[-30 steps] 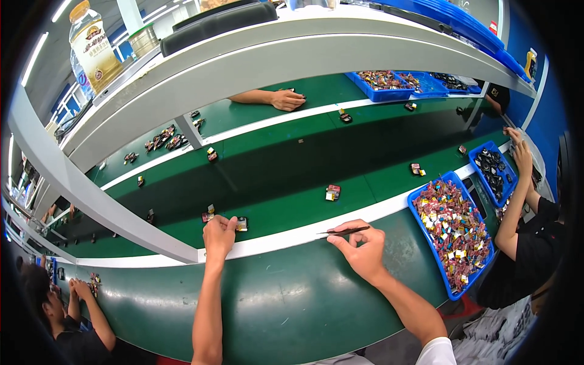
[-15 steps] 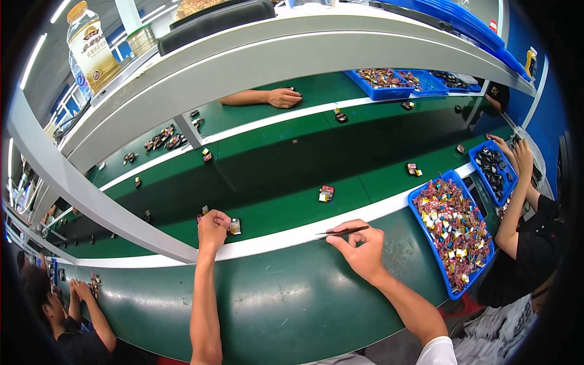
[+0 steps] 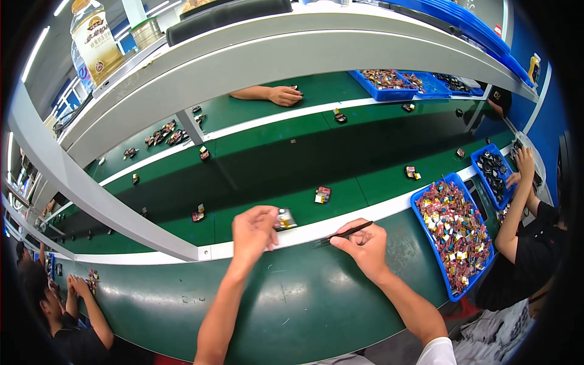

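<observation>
Grips with the left hand (image 3: 252, 234), fingers bent and fingertips closed at the near end of a small flat module (image 3: 286, 219), roughly rectangular, with silvery-white, dark and yellow patches; finer detail blurred. Keeps that module at the near edge of the green belt (image 3: 267, 182), next to the pale, smooth rail (image 3: 389, 208); contact with the surface below impossible to tell. Holds in the right hand (image 3: 365, 246) black tweezers (image 3: 356, 229), slim and tapered, pinched between thumb and fingers, aimed left over the bench (image 3: 292, 304) just short of the rail; tips blurred.

On the bench: hard green surface, glossy, with fine pale scratches and soft patches of glare. On the belt: well-spaced small pieces, including a squarish red-and-white block (image 3: 323, 194) beyond the two hands. To the right: oblong blue plastic tray (image 3: 431, 246) with rounded corners and raised rim, heaped with jumbled parts (image 3: 453, 234) in dull red, yellow and white, uneven in texture. Farther along: smaller blue tray (image 3: 486, 182) of black parts (image 3: 494, 167), beside a co-worker's hand (image 3: 524, 161). Overhead: broad grey beam (image 3: 274, 58), smooth-faced, curved in this wide view.
</observation>
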A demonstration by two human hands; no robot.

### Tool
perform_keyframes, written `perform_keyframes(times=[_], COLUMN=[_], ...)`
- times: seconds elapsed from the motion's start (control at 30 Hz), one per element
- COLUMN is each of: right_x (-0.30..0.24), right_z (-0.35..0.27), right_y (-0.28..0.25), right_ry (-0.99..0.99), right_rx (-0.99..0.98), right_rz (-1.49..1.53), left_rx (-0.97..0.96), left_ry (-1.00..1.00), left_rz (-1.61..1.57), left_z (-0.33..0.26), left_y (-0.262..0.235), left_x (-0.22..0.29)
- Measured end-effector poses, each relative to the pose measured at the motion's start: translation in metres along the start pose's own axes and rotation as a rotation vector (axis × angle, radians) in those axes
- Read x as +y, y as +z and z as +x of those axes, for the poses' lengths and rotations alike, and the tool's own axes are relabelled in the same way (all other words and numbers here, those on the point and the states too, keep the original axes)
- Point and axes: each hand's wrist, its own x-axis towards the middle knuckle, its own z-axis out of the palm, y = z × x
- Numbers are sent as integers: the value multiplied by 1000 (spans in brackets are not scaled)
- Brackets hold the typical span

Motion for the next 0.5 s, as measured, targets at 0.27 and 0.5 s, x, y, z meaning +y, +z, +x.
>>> perform_keyframes(times=[0.27, 0.5], right_x=[-4, 1], right_z=[-4, -1], right_y=[-3, -5], right_ry=[-11, -7], right_rx=[-6, -7], right_rz=[68, -29], left_rx=[-52, -93], left_ry=[33, 54], left_rz=[199, 274], left_z=[-25, -29], left_y=[59, 65], left_x=[-8, -16])
